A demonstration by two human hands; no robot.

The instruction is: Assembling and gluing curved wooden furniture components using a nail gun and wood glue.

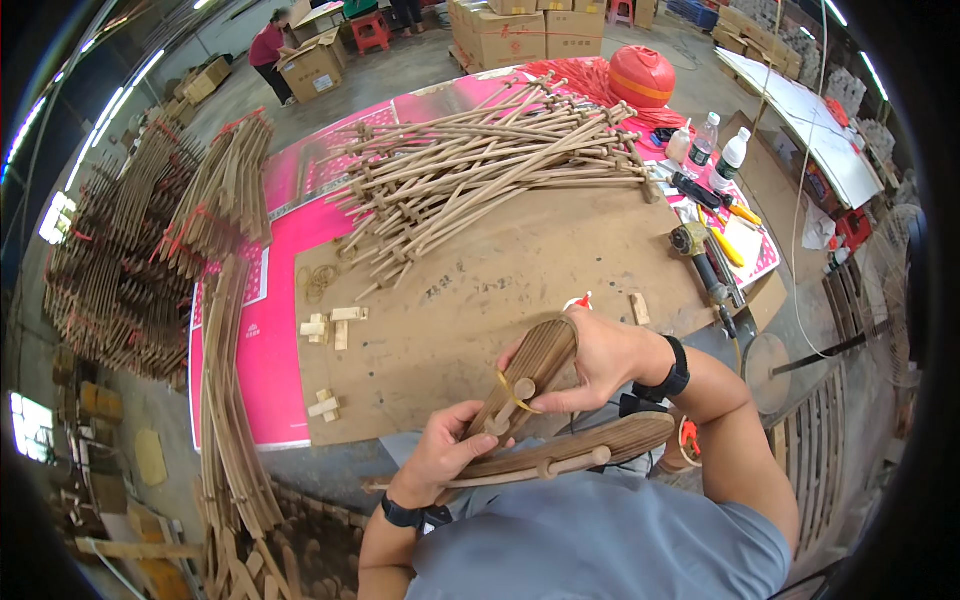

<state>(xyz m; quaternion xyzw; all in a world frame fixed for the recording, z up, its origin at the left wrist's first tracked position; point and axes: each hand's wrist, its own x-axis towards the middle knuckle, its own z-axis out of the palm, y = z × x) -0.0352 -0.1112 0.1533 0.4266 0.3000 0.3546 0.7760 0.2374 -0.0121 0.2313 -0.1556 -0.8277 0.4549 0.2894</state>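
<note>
A brown wooden slat piece with a rounded end is held in front of me, a round peg against its face. My left hand closes around its lower part by the peg. Near the upper end, my right hand grips it, its thumb beside a yellow rubber band stretched across the slat and peg. Below, another rounded brown slat with a pale dowel lies close to my body. Just beyond my right hand shows a white bottle with a red tip, partly hidden.
Thin wooden rods are heaped across the table's far side. Small pale blocks and loose rubber bands lie left. An air tool, pliers and bottles stand right. Bundled slats fill the left edge. A person bends over cartons.
</note>
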